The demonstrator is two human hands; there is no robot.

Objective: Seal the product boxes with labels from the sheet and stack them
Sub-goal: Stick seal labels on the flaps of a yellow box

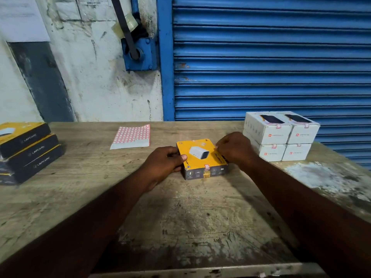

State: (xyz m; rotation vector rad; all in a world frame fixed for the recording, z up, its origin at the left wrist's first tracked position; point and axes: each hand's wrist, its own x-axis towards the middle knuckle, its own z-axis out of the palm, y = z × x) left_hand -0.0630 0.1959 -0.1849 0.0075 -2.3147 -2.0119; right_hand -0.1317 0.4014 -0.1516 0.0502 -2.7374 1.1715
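A yellow product box [200,157] lies flat in the middle of the wooden table [180,213], with a small red-edged label stuck over its front flap. My left hand [163,163] grips the box's left edge, thumb on the lid. On the right edge, my right hand [233,150] holds the box with curled fingers. The label sheet [131,137], a white page with a grid of red-edged stickers, lies behind the box to the left.
Three dark and yellow boxes [26,149] are stacked at the table's left edge. White boxes [281,135] with labels on their flaps stand two high at the back right. A blue roller shutter [261,57] and a white wall rise behind the table.
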